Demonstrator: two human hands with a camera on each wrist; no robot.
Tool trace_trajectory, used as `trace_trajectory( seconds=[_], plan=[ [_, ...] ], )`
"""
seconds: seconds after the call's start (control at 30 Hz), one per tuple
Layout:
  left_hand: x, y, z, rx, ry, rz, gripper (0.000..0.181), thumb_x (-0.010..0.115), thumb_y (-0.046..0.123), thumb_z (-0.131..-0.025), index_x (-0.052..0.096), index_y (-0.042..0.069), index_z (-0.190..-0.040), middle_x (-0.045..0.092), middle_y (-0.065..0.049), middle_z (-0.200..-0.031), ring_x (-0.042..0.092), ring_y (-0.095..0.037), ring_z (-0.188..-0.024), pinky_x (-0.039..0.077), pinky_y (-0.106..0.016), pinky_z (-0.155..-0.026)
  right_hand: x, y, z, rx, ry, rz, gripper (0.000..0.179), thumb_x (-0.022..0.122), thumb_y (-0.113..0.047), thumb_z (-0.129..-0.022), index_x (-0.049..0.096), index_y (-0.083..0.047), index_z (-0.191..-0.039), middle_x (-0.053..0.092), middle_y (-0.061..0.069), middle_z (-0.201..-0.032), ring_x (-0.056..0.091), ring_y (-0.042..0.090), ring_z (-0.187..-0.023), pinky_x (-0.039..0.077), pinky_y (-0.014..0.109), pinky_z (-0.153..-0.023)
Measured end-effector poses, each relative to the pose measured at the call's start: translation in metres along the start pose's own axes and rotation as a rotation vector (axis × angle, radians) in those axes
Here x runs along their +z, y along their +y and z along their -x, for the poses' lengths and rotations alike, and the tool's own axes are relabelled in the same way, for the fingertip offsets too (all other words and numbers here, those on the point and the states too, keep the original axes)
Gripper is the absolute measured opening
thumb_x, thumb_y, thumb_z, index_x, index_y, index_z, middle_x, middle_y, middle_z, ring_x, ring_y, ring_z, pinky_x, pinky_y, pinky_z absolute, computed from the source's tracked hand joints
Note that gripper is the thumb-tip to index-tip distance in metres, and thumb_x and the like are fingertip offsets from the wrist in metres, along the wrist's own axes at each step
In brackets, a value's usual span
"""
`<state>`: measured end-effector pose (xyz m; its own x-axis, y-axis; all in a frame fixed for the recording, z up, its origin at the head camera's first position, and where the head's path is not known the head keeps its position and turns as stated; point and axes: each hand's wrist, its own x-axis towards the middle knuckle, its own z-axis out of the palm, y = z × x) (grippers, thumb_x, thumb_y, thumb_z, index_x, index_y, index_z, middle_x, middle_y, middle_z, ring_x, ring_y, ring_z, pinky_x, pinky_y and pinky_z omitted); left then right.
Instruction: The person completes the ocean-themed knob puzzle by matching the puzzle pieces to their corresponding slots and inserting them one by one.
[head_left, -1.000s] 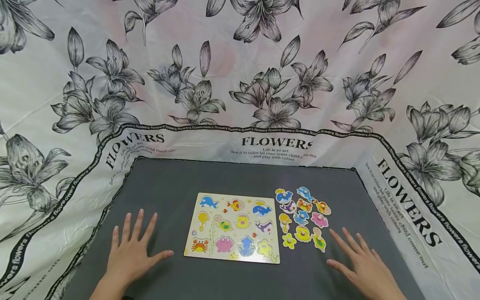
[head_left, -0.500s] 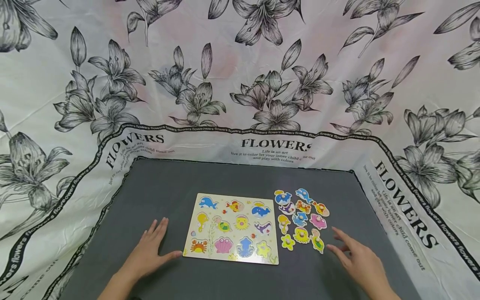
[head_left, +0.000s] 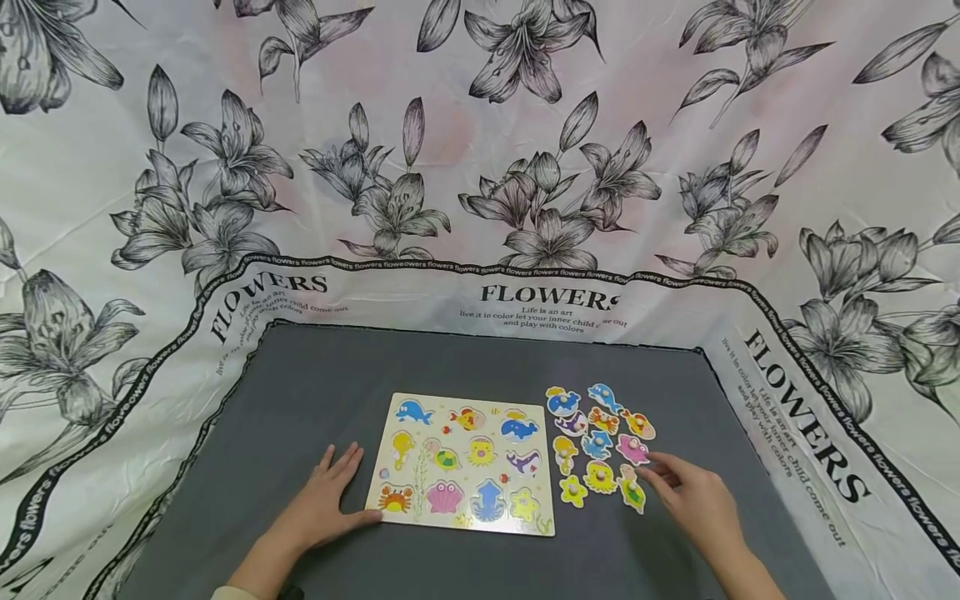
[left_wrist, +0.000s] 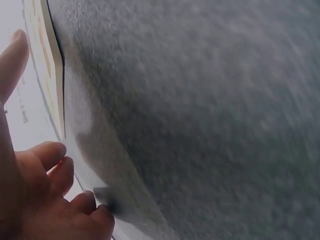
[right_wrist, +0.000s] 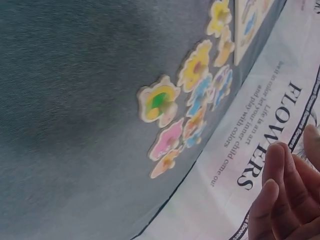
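A cream puzzle board (head_left: 465, 521) with printed sea animals lies on the dark grey table. My left hand (head_left: 318, 504) is at its lower left corner, thumb tip right at the edge and the other fingers stretched forward. In the left wrist view those fingers (left_wrist: 52, 155) are loosely bent and hold nothing. Right of the board lie several knobbed puzzle pieces. My right hand (head_left: 693, 500) reaches in from their right, fingertips beside the pink shell piece (head_left: 633, 449) and the turtle piece (head_left: 632, 490). The right wrist view shows its fingers (right_wrist: 287, 187) relaxed, with nothing between them.
Other pieces sit close together, among them a yellow octopus (head_left: 600, 477), a yellow star (head_left: 573, 492), a crab (head_left: 603, 420) and a blue whale (head_left: 604, 397). A white cloth (head_left: 551, 308) printed with flowers and lettering surrounds the table (head_left: 337, 367) at the back and sides.
My left hand has moved right, its spread fingers drawing together, and its thumb has come to the board's corner. My right hand has narrowed its fingers and moved left to the pieces.
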<state>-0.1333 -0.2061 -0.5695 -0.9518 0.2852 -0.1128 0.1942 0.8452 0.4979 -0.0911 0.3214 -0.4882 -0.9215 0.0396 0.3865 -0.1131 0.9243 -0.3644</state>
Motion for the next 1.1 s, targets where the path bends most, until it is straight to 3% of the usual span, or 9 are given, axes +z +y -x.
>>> trace_trajectory(
  seconds=[0.17, 0.37, 0.63, 0.9, 1.1],
  plan=[
    [0.007, 0.003, 0.0, -0.001, -0.017, 0.0, 0.116, 0.073, 0.073, -0.075, 0.032, 0.004, -0.158, 0.028, -0.016, -0.165, 0.012, -0.051, -0.152, 0.021, -0.071, -0.116, 0.005, 0.0, -0.011, 0.009, 0.032, -0.037, 0.023, 0.085, -0.022, -0.082, 0.08, -0.008, -0.1, 0.074, -0.004, -0.074, 0.065, 0.007, -0.06, 0.052, 0.026, -0.055],
    [0.013, 0.003, 0.001, -0.002, -0.005, -0.017, 0.114, 0.071, 0.074, -0.075, 0.033, 0.006, -0.158, 0.029, -0.017, -0.165, 0.013, -0.051, -0.152, 0.019, -0.072, -0.116, 0.013, 0.005, -0.022, 0.043, 0.011, -0.063, 0.023, 0.083, -0.022, -0.085, 0.079, -0.006, -0.101, 0.073, -0.002, -0.073, 0.06, 0.004, -0.058, 0.048, 0.025, -0.054],
    [0.012, 0.006, 0.0, -0.001, -0.03, -0.033, 0.113, 0.073, 0.077, -0.071, 0.037, 0.013, -0.157, 0.027, -0.018, -0.165, 0.011, -0.054, -0.151, 0.019, -0.073, -0.115, 0.016, 0.01, -0.036, 0.07, -0.036, -0.085, 0.026, 0.079, -0.024, -0.089, 0.077, -0.002, -0.103, 0.074, 0.001, -0.074, 0.058, 0.005, -0.058, 0.045, 0.023, -0.053],
    [0.014, 0.008, -0.003, -0.031, -0.077, -0.048, 0.119, 0.077, 0.076, -0.067, 0.036, 0.011, -0.158, 0.024, -0.022, -0.165, 0.008, -0.058, -0.15, 0.016, -0.078, -0.111, 0.017, 0.013, -0.047, 0.074, -0.031, -0.069, 0.028, 0.078, -0.026, -0.091, 0.077, -0.003, -0.105, 0.072, 0.002, -0.076, 0.055, 0.007, -0.06, 0.044, 0.025, -0.054],
    [0.014, 0.014, -0.003, -0.046, -0.075, -0.051, 0.119, 0.076, 0.077, -0.068, 0.035, 0.011, -0.158, 0.024, -0.024, -0.165, 0.007, -0.06, -0.149, 0.014, -0.078, -0.111, 0.023, 0.017, -0.057, 0.094, -0.034, -0.079, 0.032, 0.075, -0.032, -0.093, 0.077, -0.003, -0.104, 0.074, 0.006, -0.081, 0.059, 0.009, -0.063, 0.047, 0.026, -0.056]
  ],
)
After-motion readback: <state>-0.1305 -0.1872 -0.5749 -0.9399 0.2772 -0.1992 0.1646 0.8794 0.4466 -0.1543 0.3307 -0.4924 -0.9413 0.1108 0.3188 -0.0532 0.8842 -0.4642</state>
